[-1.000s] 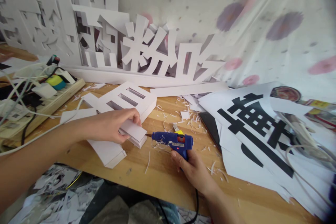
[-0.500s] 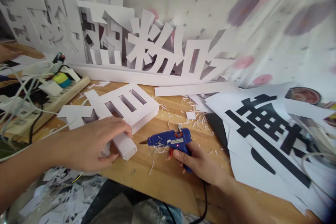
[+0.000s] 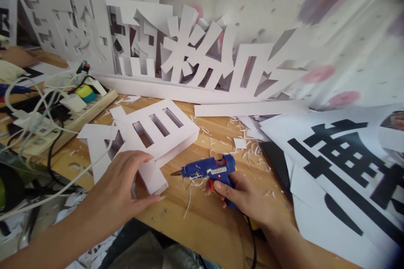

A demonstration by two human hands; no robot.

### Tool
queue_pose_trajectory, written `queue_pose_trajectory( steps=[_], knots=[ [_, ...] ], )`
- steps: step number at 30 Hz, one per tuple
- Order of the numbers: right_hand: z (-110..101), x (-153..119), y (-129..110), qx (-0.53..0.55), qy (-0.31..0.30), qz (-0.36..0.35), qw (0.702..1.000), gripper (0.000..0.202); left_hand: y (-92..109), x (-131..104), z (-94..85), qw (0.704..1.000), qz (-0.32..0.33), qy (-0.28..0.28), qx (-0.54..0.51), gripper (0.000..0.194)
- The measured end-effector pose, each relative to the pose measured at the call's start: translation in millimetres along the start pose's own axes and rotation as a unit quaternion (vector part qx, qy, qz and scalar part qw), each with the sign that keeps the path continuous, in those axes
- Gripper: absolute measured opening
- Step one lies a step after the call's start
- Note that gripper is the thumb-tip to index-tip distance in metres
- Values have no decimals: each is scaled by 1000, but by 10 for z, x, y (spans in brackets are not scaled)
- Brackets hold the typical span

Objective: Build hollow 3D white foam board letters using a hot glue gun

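Observation:
My right hand (image 3: 241, 195) is closed round the handle of a blue hot glue gun (image 3: 206, 168), a small red light lit on its side. Its metal nozzle points left, a short way off a white three-dimensional cut-out character (image 3: 164, 134) lying on the wooden table. My left hand (image 3: 126, 180) has its fingers and thumb round the near, jutting end of that character, thumb at the lower edge. Part of the character's left side is hidden behind this hand. Thin glue strings cling to the gun.
Large white cut-out characters (image 3: 198, 59) stand along the back. On the left is a power strip (image 3: 72, 113) with tangled cables. Printed sheets (image 3: 341, 164) lie at right over a dark flat object (image 3: 276, 168). White scraps (image 3: 249, 151) litter the table. Another person's hand (image 3: 19, 56) shows far left.
The view has shifted left. My left thumb has moved right along the end of the white character, and the hand spans it more widely. The glue gun stays in my right hand.

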State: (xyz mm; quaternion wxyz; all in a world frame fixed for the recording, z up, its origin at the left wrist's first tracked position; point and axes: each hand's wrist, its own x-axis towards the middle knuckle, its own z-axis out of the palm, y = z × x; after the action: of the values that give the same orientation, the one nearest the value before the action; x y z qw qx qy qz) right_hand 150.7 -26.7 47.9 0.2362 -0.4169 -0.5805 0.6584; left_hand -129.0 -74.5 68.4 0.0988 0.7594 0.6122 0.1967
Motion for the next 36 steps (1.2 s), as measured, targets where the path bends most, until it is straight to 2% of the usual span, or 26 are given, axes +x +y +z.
queue_pose_trajectory(
  steps=[5, 8, 18, 23, 31, 36],
  knots=[
    [6, -6, 82, -9, -9, 8, 1000, 48, -36, -54, 35, 997, -69, -2, -19, 51],
    [17, -1, 94, -7, -11, 16, 1000, 49, -44, -68, 38, 996, -81, -2, -34, 48],
    [67, 41, 100, 11, -14, 1, 1000, 47, -2, -108, 29, 997, -56, 40, -27, 29],
    [78, 62, 97, 8, -10, 7, 1000, 47, 16, -104, 25, 997, -54, 52, -32, 28],
    [113, 123, 110, 14, -21, -21, 999, 43, -48, -129, 47, 997, -13, 66, -22, 26],
    [118, 158, 81, 26, -22, -23, 999, 40, -82, -154, 70, 999, -27, 44, -6, 26]
  ],
)
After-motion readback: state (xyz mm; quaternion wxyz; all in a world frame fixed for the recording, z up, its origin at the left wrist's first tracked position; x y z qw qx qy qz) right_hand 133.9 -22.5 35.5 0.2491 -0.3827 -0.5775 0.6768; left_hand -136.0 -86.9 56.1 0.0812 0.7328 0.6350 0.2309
